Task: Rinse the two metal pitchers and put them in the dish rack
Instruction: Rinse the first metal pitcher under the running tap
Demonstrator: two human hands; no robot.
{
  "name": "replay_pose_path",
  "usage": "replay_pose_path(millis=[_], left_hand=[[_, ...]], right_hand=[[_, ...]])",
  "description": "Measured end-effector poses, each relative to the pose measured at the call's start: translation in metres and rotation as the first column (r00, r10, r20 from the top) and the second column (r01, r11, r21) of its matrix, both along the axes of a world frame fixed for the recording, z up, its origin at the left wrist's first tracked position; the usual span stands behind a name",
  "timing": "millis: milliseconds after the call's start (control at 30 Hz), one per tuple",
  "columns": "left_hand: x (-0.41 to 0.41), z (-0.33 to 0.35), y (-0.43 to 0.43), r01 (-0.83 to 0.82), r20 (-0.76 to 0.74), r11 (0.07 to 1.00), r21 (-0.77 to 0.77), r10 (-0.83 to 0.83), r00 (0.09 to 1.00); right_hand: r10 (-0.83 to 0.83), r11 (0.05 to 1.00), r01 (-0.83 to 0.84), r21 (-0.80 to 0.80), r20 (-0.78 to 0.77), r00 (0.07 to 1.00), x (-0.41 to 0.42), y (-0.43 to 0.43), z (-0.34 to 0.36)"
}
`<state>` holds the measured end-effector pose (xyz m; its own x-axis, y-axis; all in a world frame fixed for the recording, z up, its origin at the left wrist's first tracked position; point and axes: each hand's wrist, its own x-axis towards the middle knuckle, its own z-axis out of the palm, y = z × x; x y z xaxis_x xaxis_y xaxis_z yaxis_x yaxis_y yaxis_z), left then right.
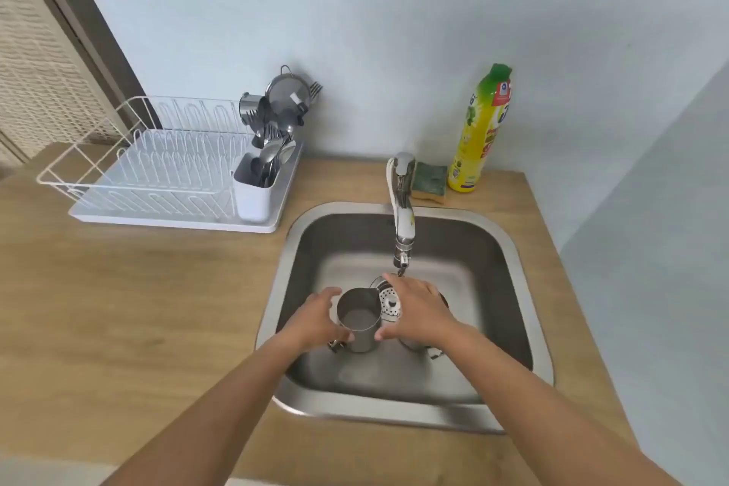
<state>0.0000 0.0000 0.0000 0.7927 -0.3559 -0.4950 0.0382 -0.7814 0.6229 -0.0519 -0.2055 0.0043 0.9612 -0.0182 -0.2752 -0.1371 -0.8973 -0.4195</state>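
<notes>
While the left hand (pixel 315 318) curls its fingers round the upright metal pitcher (pixel 358 322) in the sink (pixel 493 288), the right hand (pixel 420 312) lays spread fingers over the second pitcher (pixel 412 345), which is mostly hidden. Rinsing seems barely begun. The next move calls for raising the held pitcher under the faucet spout (pixel 403 249) just beyond the fingers, well before the dish rack (pixel 157 215) far to their left.

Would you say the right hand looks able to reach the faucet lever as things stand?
Probably yes. The right hand is low in the sink, just below the spout, and nothing stands between it and the faucet lever; the sponge and dish soap bottle sit off to the side.
</notes>
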Motion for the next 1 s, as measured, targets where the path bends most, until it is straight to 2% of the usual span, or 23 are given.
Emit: replay_pose_path(millis=[167,233,367,600,800,1000], left_hand=[[-0.003,-0.022,0.002,-0.029,-0.08,0.995,0.091,0.036,0.996],[-0.002,-0.029,0.004,-0.099,-0.059,0.991,0.092,0.104,0.993],[0.0,-0.032,0.006,-0.107,0.018,0.99,0.088,0.106,0.994],[-0.002,-0.04,0.009,-0.173,-0.01,0.974,-0.145,0.174,0.985],[0.003,0.006,-0.008,-0.298,-0.129,0.834,-0.464,0.269,0.954],[0.014,0.026,-0.03,-0.33,-0.146,0.773,-0.542,0.3,0.943]], right_hand=[[0.069,0.996,-0.071,-0.057,-0.025,0.997,0.007,0.014,-0.012],[0.044,0.998,-0.045,-0.044,-0.042,0.998,0.009,0.015,-0.019],[-0.012,1.0,0.013,0.003,-0.023,1.0,0.008,0.019,-0.02],[-0.172,0.978,0.172,0.119,-0.011,0.985,0.005,0.016,-0.019],[-0.287,0.932,0.268,0.243,0.046,0.957,0.009,-0.001,0.02],[-0.325,0.81,0.296,0.506,-0.033,0.945,0.019,-0.053,0.042]])
